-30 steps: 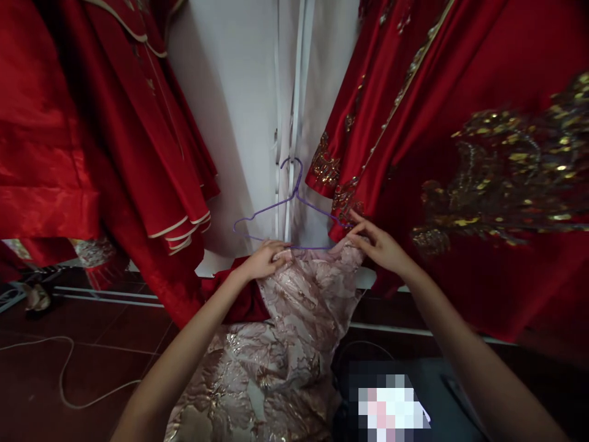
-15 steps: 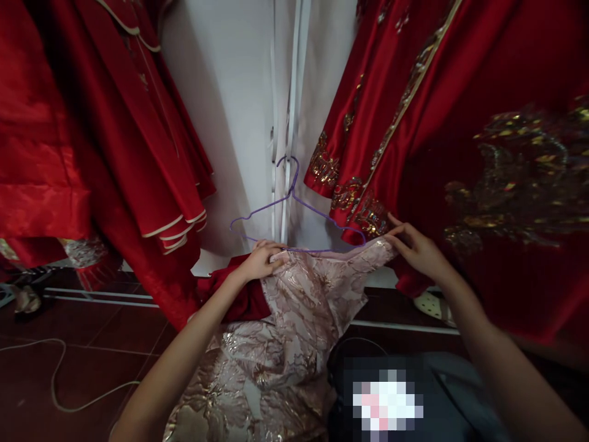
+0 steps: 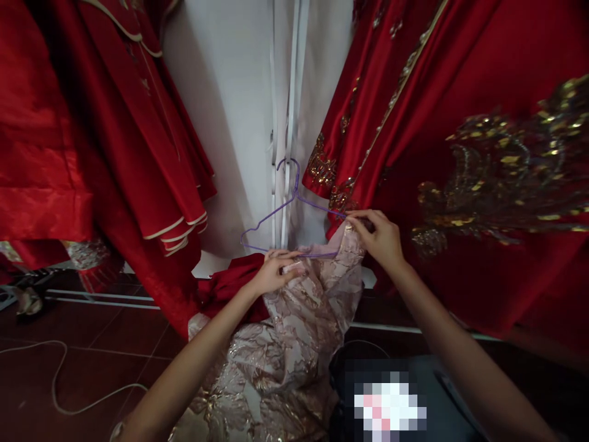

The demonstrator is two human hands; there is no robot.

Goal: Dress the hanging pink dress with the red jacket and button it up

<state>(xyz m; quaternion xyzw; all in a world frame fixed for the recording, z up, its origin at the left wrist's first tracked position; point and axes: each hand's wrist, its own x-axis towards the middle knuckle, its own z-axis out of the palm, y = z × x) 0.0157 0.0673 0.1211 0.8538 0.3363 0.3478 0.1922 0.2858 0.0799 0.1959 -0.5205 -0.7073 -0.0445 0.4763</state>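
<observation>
A pale pink brocade dress (image 3: 299, 319) with a gold pattern hangs down in front of me. My left hand (image 3: 276, 271) pinches its top edge, thumb in front and fingers behind, by the lower bar of the hanger. My right hand (image 3: 377, 236) grips the dress's right shoulder, which is drawn over the right arm of a purple wire hanger (image 3: 271, 218). The hanger's left arm is bare. Its hook is at a white upright pole (image 3: 286, 184). Dark red cloth (image 3: 234, 282) lies behind the dress at left.
Red garments (image 3: 151, 153) hang on the left, and red gowns with gold sequins (image 3: 506, 178) hang close on the right. A pale cable (image 3: 64, 380) runs over the dark tiled floor. Shoes (image 3: 30, 304) stand at far left. A dark object with a blurred patch (image 3: 442, 399) sits lower right.
My right hand has moved left and slightly up, bringing the dress's shoulder over the hanger's right end. The hanger has tilted and shifted a little to the right. My left hand keeps its grip.
</observation>
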